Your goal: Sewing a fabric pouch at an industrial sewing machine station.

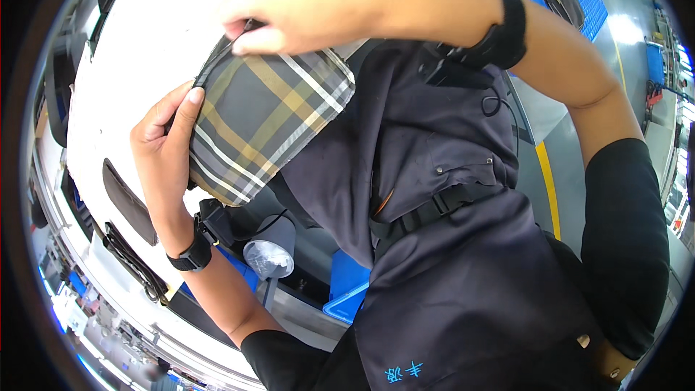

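plaid fabric: sitting around 10 o'clock | left hand: we're pinching its 9 o'clock edge | right hand: we're pinching near its 11 o'clock | tip: imo best when we're tensioning evenly

1. Two bare hands: one left hand, one right hand.
2. One plaid fabric piece.
3. Two black wrist straps, one left and one right.
4. One dark apron.
5. One belt buckle.
6. Two round snaps on the apron's pocket.
7. One pale bin with a clear liner.
8. One dark curved flap on the white table.
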